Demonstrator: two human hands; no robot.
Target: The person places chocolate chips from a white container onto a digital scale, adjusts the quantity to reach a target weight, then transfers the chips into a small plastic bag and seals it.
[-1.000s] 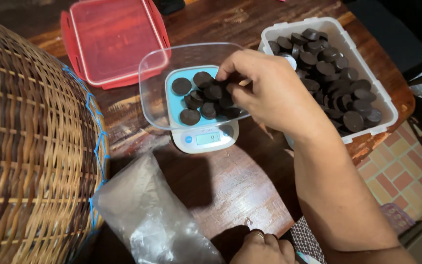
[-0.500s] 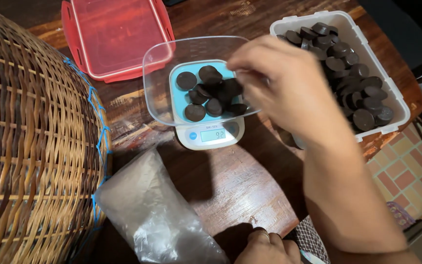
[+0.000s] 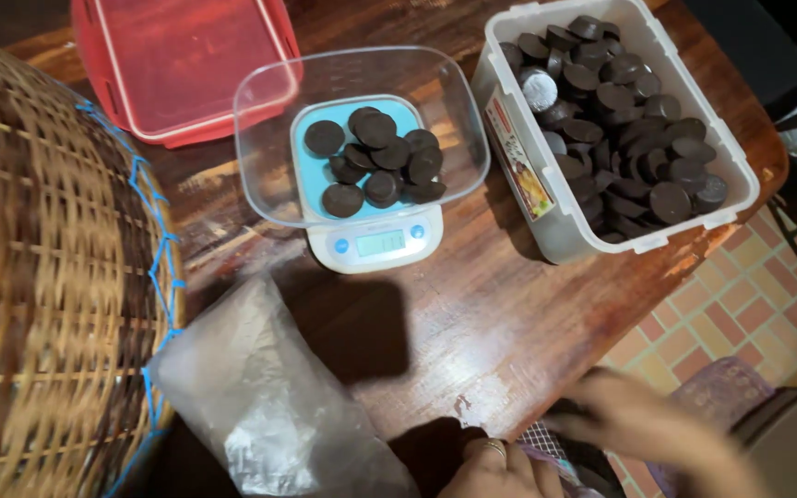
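Right hand (image 3: pixel 643 420) blurred at table edge, grip unreadable; left hand (image 3: pixel 500 468) fisted near clear plastic bag (image 3: pixel 265 406); dark round discs (image 3: pixel 375 166) on scale.

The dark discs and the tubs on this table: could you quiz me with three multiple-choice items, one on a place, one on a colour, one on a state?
1. Where does the clear tub stand?
A. on the small scale
B. on the woven basket
C. on the tiled floor

2. What colour is the flat lid at the top?
A. green
B. red
C. yellow

3. How is the white tub of dark discs?
A. shut with a lid
B. tipped on its side
C. open and upright

Answers:
1. A, the blue scale top shows through the tub's clear bottom.
2. B, it is see-through red with red clips.
3. C, the discs lie bare inside, with no lid over them.
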